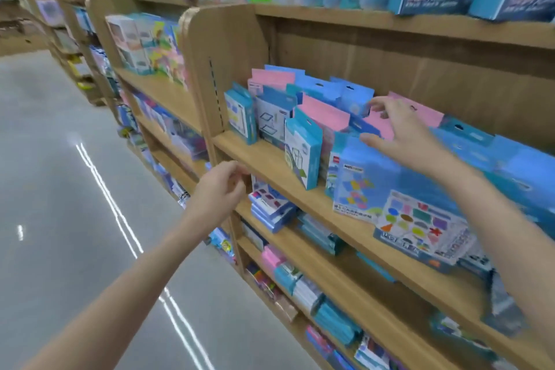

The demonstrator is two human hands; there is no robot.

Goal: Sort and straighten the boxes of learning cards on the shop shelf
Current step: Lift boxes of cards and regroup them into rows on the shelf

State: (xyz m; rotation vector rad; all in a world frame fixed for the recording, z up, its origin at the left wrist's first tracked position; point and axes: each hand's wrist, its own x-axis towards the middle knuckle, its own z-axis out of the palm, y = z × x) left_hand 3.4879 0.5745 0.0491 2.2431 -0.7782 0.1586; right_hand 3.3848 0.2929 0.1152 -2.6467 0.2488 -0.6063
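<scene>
At a wooden shop shelf (270,164) running from the centre to the lower right of the frame, we reach in to tidy a jumbled row of learning-card boxes. Our right hand (402,132), right of centre, is spread wide, fingers straight, its fingertips among the hang-tabs of the pink boxes (326,112) and blue boxes (354,96); whether the thumb actually presses the large blue box (369,177) leaning forward below it, we cannot tell. Our left hand (220,189), centre frame, hovers just before the shelf's front edge with fingers loosely curled, holding nothing.

The boxes stand in the middle of the frame, some upright, several tilted, colours mixed. One small teal box (240,112) stands apart at the left end by the side panel (222,69).

To do this step well, we judge it best to steady the leaning front boxes with the free left hand while the right lifts one box at a time by its body, not its thin tab, then group like colours and square each row against the shelf's edge, so nothing tips onto the floor (60,189).
</scene>
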